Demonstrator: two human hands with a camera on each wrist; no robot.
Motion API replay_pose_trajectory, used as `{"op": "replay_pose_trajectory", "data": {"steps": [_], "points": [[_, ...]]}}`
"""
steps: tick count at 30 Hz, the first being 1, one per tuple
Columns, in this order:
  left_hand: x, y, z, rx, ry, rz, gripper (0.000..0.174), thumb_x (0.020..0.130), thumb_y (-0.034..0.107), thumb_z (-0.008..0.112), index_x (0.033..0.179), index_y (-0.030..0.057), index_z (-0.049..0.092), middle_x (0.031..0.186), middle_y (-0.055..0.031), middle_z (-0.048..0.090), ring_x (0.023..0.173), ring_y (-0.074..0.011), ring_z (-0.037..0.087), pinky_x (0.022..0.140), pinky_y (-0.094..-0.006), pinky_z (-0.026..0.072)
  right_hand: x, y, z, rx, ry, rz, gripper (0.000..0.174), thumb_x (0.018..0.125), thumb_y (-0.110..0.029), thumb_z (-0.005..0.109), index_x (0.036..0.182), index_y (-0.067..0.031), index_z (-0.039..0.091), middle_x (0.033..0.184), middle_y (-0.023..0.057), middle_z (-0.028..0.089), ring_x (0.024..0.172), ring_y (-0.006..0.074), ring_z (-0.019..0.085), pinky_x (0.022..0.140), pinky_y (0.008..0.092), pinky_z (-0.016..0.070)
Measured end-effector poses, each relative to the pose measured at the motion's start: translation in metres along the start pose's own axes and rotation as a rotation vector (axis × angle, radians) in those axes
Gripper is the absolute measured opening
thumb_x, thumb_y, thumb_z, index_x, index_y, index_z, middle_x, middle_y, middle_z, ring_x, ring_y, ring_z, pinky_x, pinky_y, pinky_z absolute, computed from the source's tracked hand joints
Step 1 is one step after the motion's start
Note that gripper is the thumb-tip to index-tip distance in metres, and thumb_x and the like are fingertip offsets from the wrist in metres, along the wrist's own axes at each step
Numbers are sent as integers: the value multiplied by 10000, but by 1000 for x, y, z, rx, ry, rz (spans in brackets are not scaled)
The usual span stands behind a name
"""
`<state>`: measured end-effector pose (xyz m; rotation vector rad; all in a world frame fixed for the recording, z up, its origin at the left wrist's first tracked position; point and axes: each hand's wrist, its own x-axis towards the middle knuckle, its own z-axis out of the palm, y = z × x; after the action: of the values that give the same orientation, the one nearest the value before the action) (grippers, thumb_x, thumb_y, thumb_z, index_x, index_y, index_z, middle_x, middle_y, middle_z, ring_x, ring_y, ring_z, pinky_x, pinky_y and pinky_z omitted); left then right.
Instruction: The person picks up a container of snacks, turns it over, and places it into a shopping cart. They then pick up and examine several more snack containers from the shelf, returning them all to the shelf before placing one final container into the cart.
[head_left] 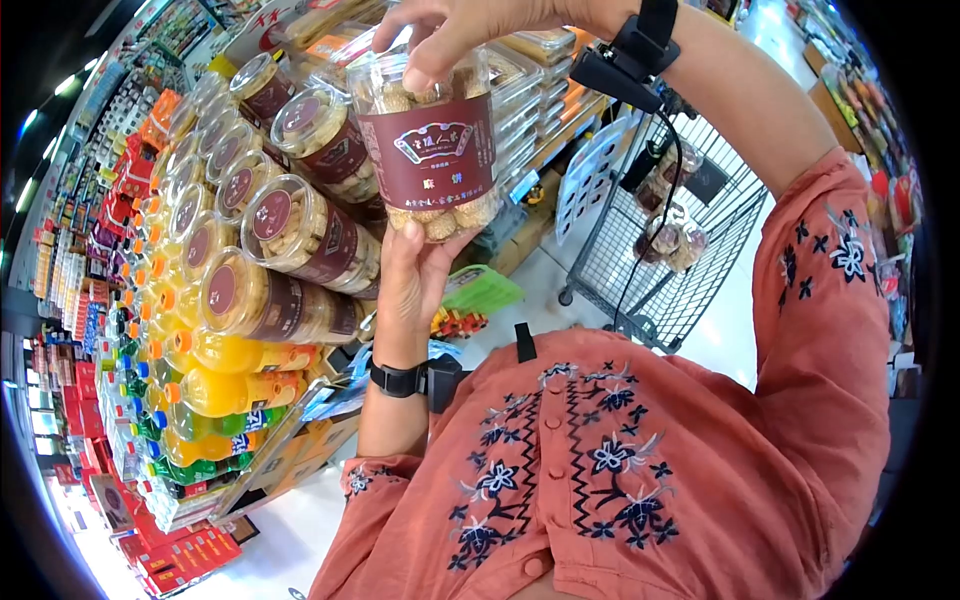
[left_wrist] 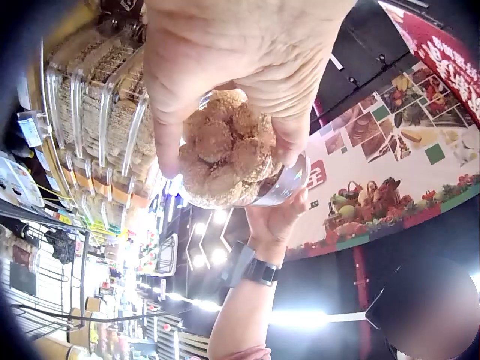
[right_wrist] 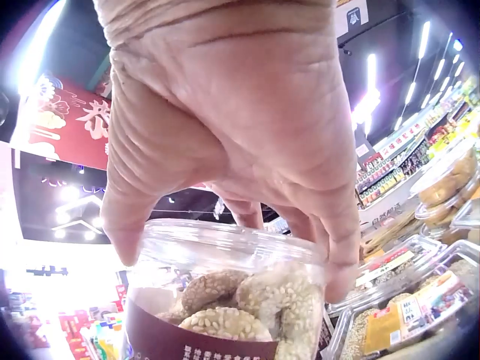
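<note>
A clear plastic jar of sesame cookies (head_left: 430,145) with a maroon label is held upright in front of the body. From below, my left hand (head_left: 418,275) grips its base, thumb on the front edge. My right hand (head_left: 470,35) grips the top, fingers and thumb spread round the lid. The left wrist view shows the jar's underside, cookies (left_wrist: 225,150) visible through it between thumb and fingers. In the right wrist view the clear lid (right_wrist: 232,236) sits under the palm. Beside the held jar stand several similar jars (head_left: 285,225) in stacked rows.
Orange drink bottles (head_left: 215,385) stand below the jars at the left. Clear boxes of pastries (head_left: 520,85) are piled behind. A wire shopping cart (head_left: 650,270) with jars inside stands at the right, and a green card (head_left: 480,290) sticks out near the left wrist.
</note>
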<state>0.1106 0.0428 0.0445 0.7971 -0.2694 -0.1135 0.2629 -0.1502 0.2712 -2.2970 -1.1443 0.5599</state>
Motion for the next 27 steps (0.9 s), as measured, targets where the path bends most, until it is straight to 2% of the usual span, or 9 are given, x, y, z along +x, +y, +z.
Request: {"op": "replay_pose_trajectory", "data": {"steps": [3, 9, 13, 16, 19, 22, 23, 26, 27], "points": [[-3, 4, -4, 5, 2, 10, 753, 974, 404, 700, 1532, 43, 349, 1519, -169, 473, 1387, -350, 502, 1128, -567, 474, 0, -14, 4, -6, -12, 28, 1010, 751, -562, 740, 1503, 34, 423, 1486, 293, 477, 1390, 390, 460, 1130, 486, 400], [-10, 8, -14, -11, 11, 11, 726, 1010, 489, 622, 1548, 93, 339, 1546, -130, 464, 1400, -357, 488, 1107, -625, 454, 13, -18, 15, -39, -18, -50, 974, 750, -538, 765, 1475, 29, 449, 1404, 263, 549, 1292, 350, 543, 1077, 431, 439], [-10, 9, -31, -207, -50, -83, 716, 1012, 500, 607, 1522, 49, 385, 1499, -136, 526, 1355, -303, 544, 1137, -531, 447, 21, -22, 26, -43, -51, -79, 966, 758, -499, 809, 1473, 38, 442, 1382, 246, 560, 1273, 327, 558, 1084, 418, 444], [-8, 5, -43, -225, -34, -93, 740, 995, 537, 605, 1520, 56, 403, 1510, -119, 524, 1365, -283, 534, 1149, -509, 440, 32, -12, 50, -219, 162, -167, 1142, 668, -813, 750, 1450, -12, 527, 1309, 299, 586, 1134, 379, 656, 961, 417, 558], [-8, 3, -46, -221, -48, -59, 750, 981, 536, 621, 1520, 58, 413, 1516, -108, 521, 1381, -269, 517, 1164, -493, 427, 12, -25, 57, -140, 192, -73, 1167, 657, -723, 821, 1512, -21, 449, 1359, 294, 572, 1279, 410, 574, 1104, 422, 436], [-9, 5, -46, -221, -64, -11, 756, 968, 502, 663, 1524, 55, 411, 1514, -106, 524, 1390, -266, 506, 1175, -486, 414, 11, -10, 80, 63, 373, -177, 1187, 684, -685, 834, 1556, -26, 372, 1395, 304, 544, 1293, 390, 570, 1082, 413, 455], [-8, 7, -46, -210, -67, 8, 760, 962, 490, 677, 1525, 53, 411, 1513, -105, 525, 1390, -266, 505, 1177, -483, 411, 6, -8, 85, 147, 392, -142, 1201, 697, -635, 866, 1577, -29, 318, 1429, 286, 521, 1316, 368, 552, 1100, 408, 442], [-3, 11, -49, -164, -69, 27, 841, 915, 489, 741, 1529, 27, 399, 1508, -118, 525, 1380, -255, 515, 1168, -461, 424, 1, 15, 118, 433, 402, -191, 1145, 730, -457, 915, 1598, -73, 275, 1494, 203, 481, 1381, 292, 503, 1116, 405, 454], [0, 13, -52, -125, -90, 27, 859, 907, 497, 747, 1529, 21, 396, 1508, -124, 523, 1378, -250, 517, 1164, -454, 431, 2, 18, 133, 614, 414, -303, 1200, 714, -467, 932, 1585, -2, 250, 1506, 179, 467, 1416, 275, 450, 1171, 405, 386]]}}
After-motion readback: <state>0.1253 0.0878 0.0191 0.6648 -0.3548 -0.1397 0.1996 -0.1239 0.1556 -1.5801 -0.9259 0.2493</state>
